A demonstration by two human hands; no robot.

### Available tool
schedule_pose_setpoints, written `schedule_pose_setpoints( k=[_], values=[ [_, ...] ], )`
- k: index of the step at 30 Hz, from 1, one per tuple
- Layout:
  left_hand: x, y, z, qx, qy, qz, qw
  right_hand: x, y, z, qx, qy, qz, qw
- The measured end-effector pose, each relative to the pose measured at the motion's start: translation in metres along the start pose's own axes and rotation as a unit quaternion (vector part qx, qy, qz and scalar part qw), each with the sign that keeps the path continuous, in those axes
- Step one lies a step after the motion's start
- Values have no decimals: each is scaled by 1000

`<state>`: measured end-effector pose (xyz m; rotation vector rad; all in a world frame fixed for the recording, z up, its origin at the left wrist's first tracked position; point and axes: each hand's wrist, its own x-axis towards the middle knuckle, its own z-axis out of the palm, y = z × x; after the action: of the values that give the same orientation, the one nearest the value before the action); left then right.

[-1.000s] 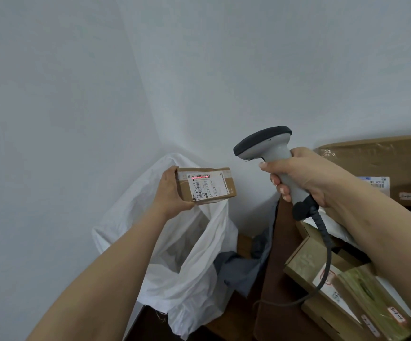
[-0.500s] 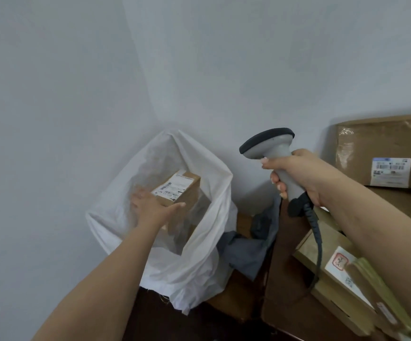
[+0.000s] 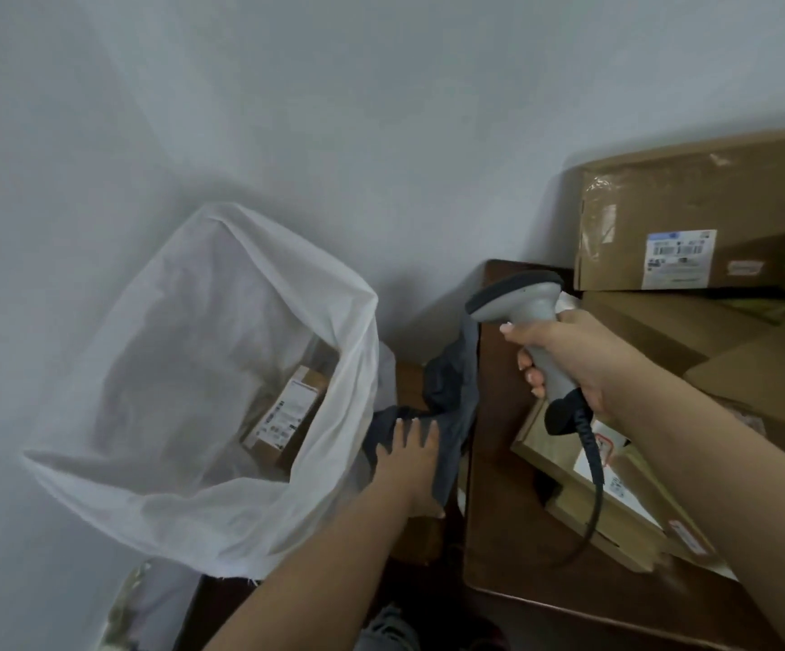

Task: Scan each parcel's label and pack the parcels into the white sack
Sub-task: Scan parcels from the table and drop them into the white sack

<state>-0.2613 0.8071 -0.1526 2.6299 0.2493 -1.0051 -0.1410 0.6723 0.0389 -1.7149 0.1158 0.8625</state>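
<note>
Parcel (image 3: 287, 413) inside white sack (image 3: 184, 368); left hand (image 3: 407, 455) outside rim.

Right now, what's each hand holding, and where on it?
The right hand grips the grey handheld barcode scanner by its handle. The left hand holds nothing; its straight fingers lie on the dark grey cloth beside the white sack.

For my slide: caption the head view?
Small parcel in white sack; right hand holds scanner.
</note>
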Motion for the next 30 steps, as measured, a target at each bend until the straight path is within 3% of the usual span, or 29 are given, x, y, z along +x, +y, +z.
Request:
schedule_pose_setpoints(
  k=[4, 7, 9, 11, 15, 19, 23, 26, 28, 30],
  values=[
    [21, -3, -3, -13, 21, -40, 999, 3, 6, -4, -1, 3, 13, 1000],
    [26, -14, -22, -146, 97, -77, 981, 6, 8, -6, 3, 12, 15, 1000],
    [16, -25, -44, -252, 227, -108, 934, 8, 7, -8, 6, 27, 11, 1000],
    [3, -39, -73, -283, 332, -102, 894, 10, 4, -11, 19, 40, 3, 999],
    [-25, -45, -138, -379, 418, -27, 825, 8, -6, -12, 16, 36, -29, 999],
    [-59, -15, -187, -549, 393, 35, 737, -5, -24, 3, 15, 12, -107, 994],
    [-88, 29, -219, -656, 319, 88, 678, -26, -43, 18, -27, -26, -183, 982],
    [-107, 50, -232, -722, 256, 171, 620, -34, -52, 15, -10, 14, -236, 972],
    [-123, 56, -236, -715, 198, 237, 627, -37, -58, 8, 5, 86, -259, 962],
    [-133, 52, -240, -680, 215, 235, 661, -39, -65, -3, 48, 153, -255, 954]
  ],
)
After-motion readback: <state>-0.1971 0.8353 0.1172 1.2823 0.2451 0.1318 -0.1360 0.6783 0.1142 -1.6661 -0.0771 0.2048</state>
